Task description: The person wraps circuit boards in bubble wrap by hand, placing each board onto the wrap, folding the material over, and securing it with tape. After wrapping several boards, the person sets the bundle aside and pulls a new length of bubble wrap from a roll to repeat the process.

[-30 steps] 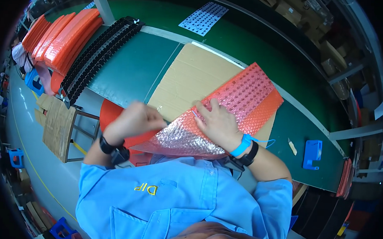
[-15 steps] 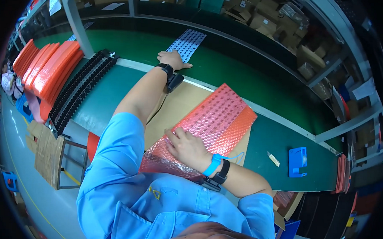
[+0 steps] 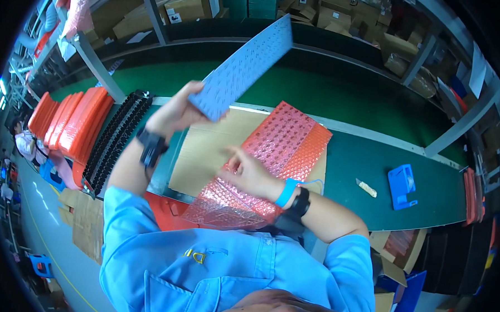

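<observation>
My left hand (image 3: 179,113) grips the near end of a pale blue circuit board panel (image 3: 245,66) with rows of small marks, holding it tilted up over the green belt. A similar panel shows through a pink bubble-wrap bag (image 3: 287,141), which lies slantwise on a cardboard sheet (image 3: 206,145). My right hand (image 3: 246,170) is over the near part of the bag, fingers loosely bent and apart, slightly blurred. It holds nothing that I can see. Whether it touches the bag is unclear. A blue wristband (image 3: 286,193) with a thin cord is on my right wrist.
To the left stand a black slotted rack (image 3: 116,142) and several filled pink bubble-wrap packs (image 3: 84,121). A cutter knife (image 3: 366,188) and a blue tape dispenser (image 3: 401,186) lie on the right. A metal rail (image 3: 373,140) separates the bench from the green conveyor belt (image 3: 330,98).
My left hand has lifted the panel off the belt and brought it left and nearer, tilted up. My right hand has risen from lying on the bag, its fingers now bent.
</observation>
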The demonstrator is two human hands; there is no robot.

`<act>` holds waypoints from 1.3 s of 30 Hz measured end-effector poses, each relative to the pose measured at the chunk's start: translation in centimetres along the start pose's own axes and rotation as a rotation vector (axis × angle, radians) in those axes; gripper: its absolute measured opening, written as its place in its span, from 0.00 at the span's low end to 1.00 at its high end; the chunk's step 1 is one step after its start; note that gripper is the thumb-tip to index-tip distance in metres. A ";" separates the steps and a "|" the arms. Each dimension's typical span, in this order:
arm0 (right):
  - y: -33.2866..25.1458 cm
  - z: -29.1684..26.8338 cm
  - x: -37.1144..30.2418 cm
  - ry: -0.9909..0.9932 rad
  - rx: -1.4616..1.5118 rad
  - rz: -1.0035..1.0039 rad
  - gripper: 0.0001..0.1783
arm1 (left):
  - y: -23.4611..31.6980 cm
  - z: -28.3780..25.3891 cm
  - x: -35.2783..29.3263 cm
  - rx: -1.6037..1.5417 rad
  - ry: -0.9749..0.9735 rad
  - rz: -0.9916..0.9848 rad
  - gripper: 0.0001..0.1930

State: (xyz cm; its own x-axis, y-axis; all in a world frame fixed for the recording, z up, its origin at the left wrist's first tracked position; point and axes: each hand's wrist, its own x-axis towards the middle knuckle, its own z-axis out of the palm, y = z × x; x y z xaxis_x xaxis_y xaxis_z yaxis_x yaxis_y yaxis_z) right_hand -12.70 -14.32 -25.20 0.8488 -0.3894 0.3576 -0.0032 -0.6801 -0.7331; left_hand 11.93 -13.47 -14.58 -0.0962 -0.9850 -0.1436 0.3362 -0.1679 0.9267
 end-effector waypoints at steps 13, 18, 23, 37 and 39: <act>-4.9 -13.1 -0.2 0.281 0.778 0.064 0.15 | -9.7 3.9 -15.0 -0.550 -0.026 0.155 0.46; -8.9 -14.5 -0.2 0.276 -0.369 -0.554 0.24 | -12.4 3.0 -14.1 0.454 0.510 0.517 0.40; -4.0 -9.1 -4.1 0.101 -1.080 -0.175 0.29 | -14.6 5.0 -12.4 1.042 0.410 0.673 0.41; 7.3 -12.6 -0.1 0.250 -1.079 0.505 0.30 | -16.6 5.2 -10.5 1.208 0.570 0.629 0.25; 9.3 -14.1 1.5 0.105 -0.925 0.833 0.30 | -16.8 5.3 -10.3 1.202 0.592 0.626 0.24</act>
State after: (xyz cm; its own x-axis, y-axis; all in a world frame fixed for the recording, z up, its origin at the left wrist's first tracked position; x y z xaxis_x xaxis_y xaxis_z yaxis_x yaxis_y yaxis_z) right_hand -18.93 -29.98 -23.28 0.3640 -0.9297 0.0563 -0.9253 -0.3679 -0.0922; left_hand 2.34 -0.28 -26.80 0.2550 -0.8053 0.5353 -0.8102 0.1242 0.5728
